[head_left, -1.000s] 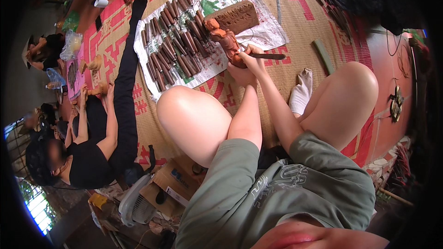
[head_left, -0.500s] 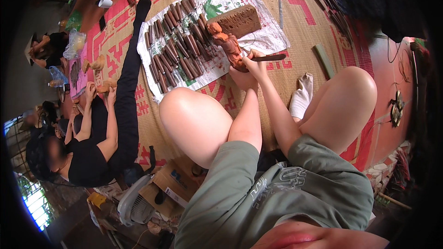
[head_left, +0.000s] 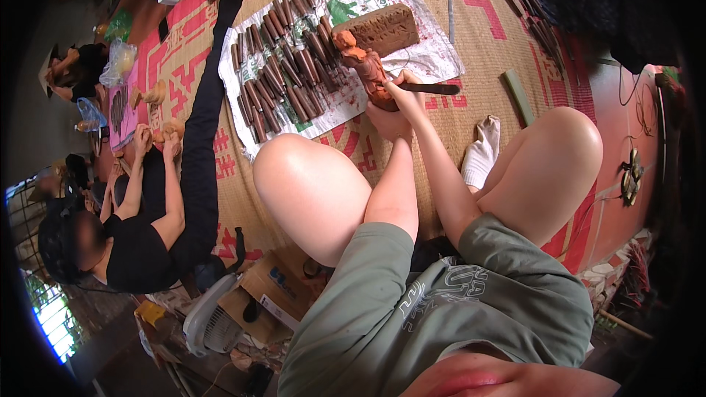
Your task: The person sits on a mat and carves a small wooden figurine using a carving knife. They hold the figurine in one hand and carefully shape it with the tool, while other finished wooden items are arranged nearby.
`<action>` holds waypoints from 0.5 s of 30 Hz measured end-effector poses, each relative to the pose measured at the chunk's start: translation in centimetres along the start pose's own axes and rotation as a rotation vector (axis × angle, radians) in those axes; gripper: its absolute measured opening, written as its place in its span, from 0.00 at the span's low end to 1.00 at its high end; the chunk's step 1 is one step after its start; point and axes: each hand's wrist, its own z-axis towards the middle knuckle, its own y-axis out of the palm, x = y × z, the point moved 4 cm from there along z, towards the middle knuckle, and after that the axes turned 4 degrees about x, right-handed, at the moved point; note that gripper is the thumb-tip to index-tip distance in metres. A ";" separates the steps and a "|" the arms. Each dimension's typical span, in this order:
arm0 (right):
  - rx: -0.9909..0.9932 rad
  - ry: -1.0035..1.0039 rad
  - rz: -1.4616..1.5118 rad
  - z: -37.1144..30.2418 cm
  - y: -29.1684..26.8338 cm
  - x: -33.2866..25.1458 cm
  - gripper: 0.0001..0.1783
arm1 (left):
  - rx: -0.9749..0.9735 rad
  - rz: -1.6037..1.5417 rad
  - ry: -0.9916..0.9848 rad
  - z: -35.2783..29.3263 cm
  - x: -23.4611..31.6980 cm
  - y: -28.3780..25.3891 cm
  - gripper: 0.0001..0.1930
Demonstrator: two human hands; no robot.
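A reddish-brown carved wooden figurine (head_left: 367, 72) leans up and to the left in front of my knees. My left hand (head_left: 389, 122) is closed round its lower end from below. In my right hand (head_left: 409, 97) is a carving tool with a long dark handle (head_left: 443, 89), which points off to the right. The tool's tip lies against or close to the figurine's lower part; my fingers hide the exact contact. Just beyond the figurine, a rough brown block (head_left: 390, 29) rests on a white printed sheet (head_left: 338, 123).
Several dark-handled tools (head_left: 283, 66) lie in rows on the sheet. A patterned straw mat (head_left: 441, 140) spreads underneath. On the left sits a person in black (head_left: 143, 254), hands on a wooden piece. A green strip (head_left: 518, 95) lies right; a fan (head_left: 213, 323) and cardboard box (head_left: 268, 298) stand lower left.
The figurine and both my hands have shifted very slightly. The tool's handle has moved a little to the right. At left, the other person's hands have come closer together.
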 end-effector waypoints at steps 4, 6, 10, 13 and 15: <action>-0.028 -0.043 -0.095 -0.9 0.2 -1.1 0.14 | -0.026 -0.010 -0.009 0.8 -1.5 0.6 0.37; -0.038 -0.013 -0.108 -0.9 -0.1 -1.1 0.14 | -0.026 0.009 0.010 0.6 -1.1 0.5 0.37; -0.002 0.040 -0.089 -1.0 -0.4 -0.9 0.13 | -0.006 0.030 0.049 0.2 -0.4 0.0 0.38; 0.024 0.033 -0.019 -0.9 -0.5 -1.2 0.14 | -0.039 -0.006 0.008 -0.1 0.1 -0.1 0.39; 0.023 0.022 0.003 -0.8 0.2 -1.5 0.14 | -0.035 -0.035 -0.013 0.4 -0.9 0.3 0.40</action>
